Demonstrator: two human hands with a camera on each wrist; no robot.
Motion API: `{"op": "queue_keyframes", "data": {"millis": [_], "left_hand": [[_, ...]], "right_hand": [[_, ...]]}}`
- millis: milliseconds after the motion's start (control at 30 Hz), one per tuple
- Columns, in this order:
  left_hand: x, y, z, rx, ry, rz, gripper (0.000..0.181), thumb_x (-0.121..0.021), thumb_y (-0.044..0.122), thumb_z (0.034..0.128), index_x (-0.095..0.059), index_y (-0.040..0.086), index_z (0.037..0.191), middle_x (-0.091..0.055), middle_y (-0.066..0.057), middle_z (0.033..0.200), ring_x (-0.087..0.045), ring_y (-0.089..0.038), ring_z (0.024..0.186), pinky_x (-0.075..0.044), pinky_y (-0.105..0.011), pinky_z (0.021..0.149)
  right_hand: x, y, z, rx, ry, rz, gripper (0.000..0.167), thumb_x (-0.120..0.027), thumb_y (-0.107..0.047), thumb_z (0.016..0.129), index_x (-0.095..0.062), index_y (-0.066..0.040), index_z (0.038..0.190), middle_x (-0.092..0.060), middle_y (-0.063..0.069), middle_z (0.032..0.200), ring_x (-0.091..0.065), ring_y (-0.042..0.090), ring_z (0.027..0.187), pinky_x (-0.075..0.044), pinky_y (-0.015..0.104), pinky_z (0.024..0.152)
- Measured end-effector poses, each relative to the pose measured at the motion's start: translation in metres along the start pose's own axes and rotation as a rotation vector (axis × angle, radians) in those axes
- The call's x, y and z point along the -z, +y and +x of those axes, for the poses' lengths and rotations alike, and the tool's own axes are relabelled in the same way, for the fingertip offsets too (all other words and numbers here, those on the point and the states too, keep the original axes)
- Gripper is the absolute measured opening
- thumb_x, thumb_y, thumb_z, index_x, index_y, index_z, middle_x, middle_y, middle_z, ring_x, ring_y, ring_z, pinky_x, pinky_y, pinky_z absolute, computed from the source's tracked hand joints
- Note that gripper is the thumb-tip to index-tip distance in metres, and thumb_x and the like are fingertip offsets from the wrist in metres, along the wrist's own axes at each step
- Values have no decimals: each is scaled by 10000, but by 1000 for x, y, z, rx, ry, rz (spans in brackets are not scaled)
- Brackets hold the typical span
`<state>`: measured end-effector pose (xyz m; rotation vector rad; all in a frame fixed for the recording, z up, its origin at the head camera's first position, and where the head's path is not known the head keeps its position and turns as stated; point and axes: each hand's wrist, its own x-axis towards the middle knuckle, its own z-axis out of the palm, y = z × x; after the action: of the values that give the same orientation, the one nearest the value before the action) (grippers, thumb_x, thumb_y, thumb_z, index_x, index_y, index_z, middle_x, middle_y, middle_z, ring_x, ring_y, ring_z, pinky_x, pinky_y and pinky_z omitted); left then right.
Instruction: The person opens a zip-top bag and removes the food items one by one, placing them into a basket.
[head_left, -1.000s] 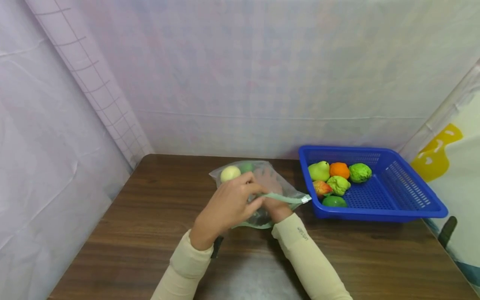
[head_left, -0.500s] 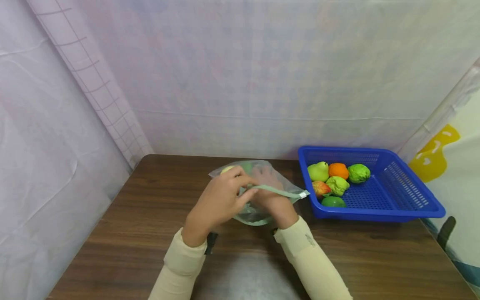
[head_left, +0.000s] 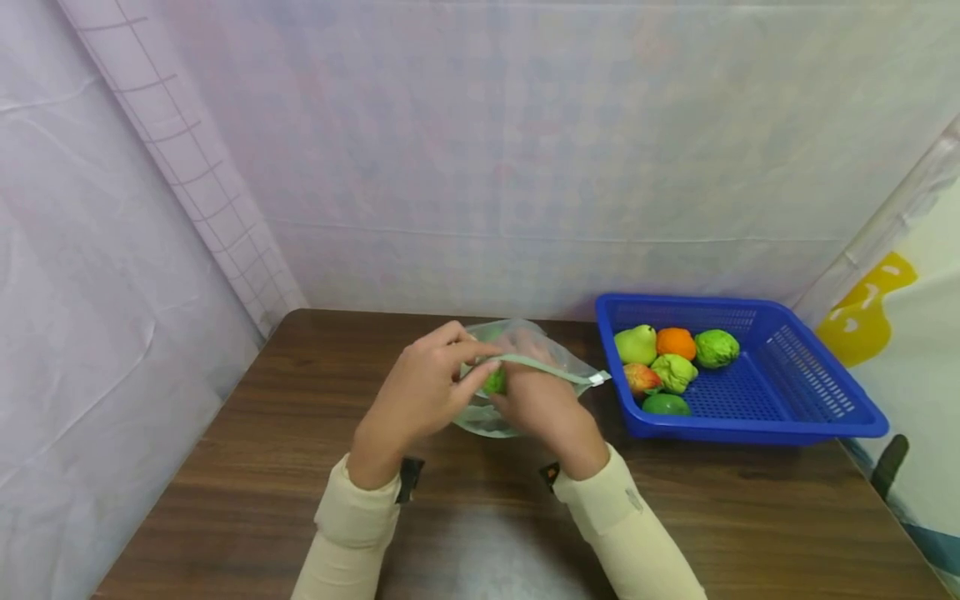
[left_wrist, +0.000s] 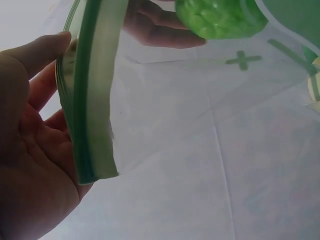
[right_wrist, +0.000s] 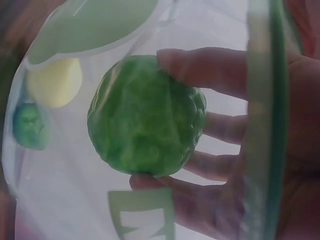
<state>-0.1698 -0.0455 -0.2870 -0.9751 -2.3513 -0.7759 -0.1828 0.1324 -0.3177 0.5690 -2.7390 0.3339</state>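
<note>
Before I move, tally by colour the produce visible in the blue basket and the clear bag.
Green pieces: 6
Pale yellow piece: 1
Orange piece: 1
Red-and-yellow piece: 1
Total visible: 9
The bag may hide more.

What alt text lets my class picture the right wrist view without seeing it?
The right hand, inside a clear bag, grips a round, bumpy green item. At picture left, in the bag, are a pale yellow item and a small green item.

Makeshift booth, prob. — hung cloths (head_left: 480, 167) L, R & back, w/ wood-grain table (head_left: 240, 492).
</note>
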Motion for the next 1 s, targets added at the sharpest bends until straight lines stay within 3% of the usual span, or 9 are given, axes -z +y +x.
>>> {"op": "queue_keyframes", "data": {"millis": [167, 300, 433, 533, 600, 800, 1000], "left_hand": [[1, -1, 0, 3, 0, -7, 228, -665, 259, 992, -771, 172, 1174, -622, -2, 954, -443, -46, 639, -420, -220, 550], [2, 0, 0, 7, -4, -3, 233, -659, 256, 996, -765, 181, 1190, -606, 26, 954, -435, -44, 639, -415, -221, 546], [2, 0, 0, 14, -8, 2, 233, -657, 248, 997, -763, 180, 1193, -603, 30, 957, -444, -44, 649, -417, -223, 555], [3, 0, 0, 24, -9, 3, 233, -653, 250, 999, -763, 178, 1191, -606, 31, 964, -456, -43, 655, -423, -223, 564], [3, 0, 0, 31, -10, 2, 235, -649, 254, 1001, -763, 177, 1191, -607, 32, 970, -462, -41, 662, -427, -222, 569], [3, -1, 0, 31, -1, -3, 239, -643, 249, 1003, -762, 161, 1190, -617, 30, 974, -483, -44, 678, -441, -223, 584], [5, -1, -1, 34, 10, 11, 242, -658, 224, 994, -757, 144, 1199, -627, 17, 978, -504, -62, 685, -445, -227, 587]], "right_hand": [[9, -6, -4, -35, -41, 51, 538, -839, -241, 801, -630, -194, 1295, -563, 60, 1243, -516, 286, 1192, -493, 457, 973], [17, -11, -8, -60, -95, 61, 610, -836, -273, 829, -572, -209, 1375, -534, 30, 1354, -502, 291, 1251, -519, 474, 963], [25, -14, -12, -30, -108, 44, 551, -841, -289, 822, -609, -157, 1305, -638, 9, 1196, -608, 246, 1051, -548, 438, 835], [29, -16, -15, 7, -101, 31, 495, -846, -286, 810, -641, -115, 1227, -672, 13, 1015, -622, 202, 872, -526, 411, 738], [33, -17, -18, 20, -99, 28, 496, -851, -289, 802, -640, -101, 1209, -668, 34, 968, -614, 210, 835, -512, 410, 716], [41, -20, -26, 37, -95, 24, 624, -853, -311, 804, -588, -122, 1337, -662, 105, 1144, -644, 279, 982, -543, 455, 811], [47, -21, -30, 41, -112, 28, 742, -860, -336, 793, -535, -170, 1439, -596, 85, 1365, -612, 275, 1146, -533, 466, 934]]}}
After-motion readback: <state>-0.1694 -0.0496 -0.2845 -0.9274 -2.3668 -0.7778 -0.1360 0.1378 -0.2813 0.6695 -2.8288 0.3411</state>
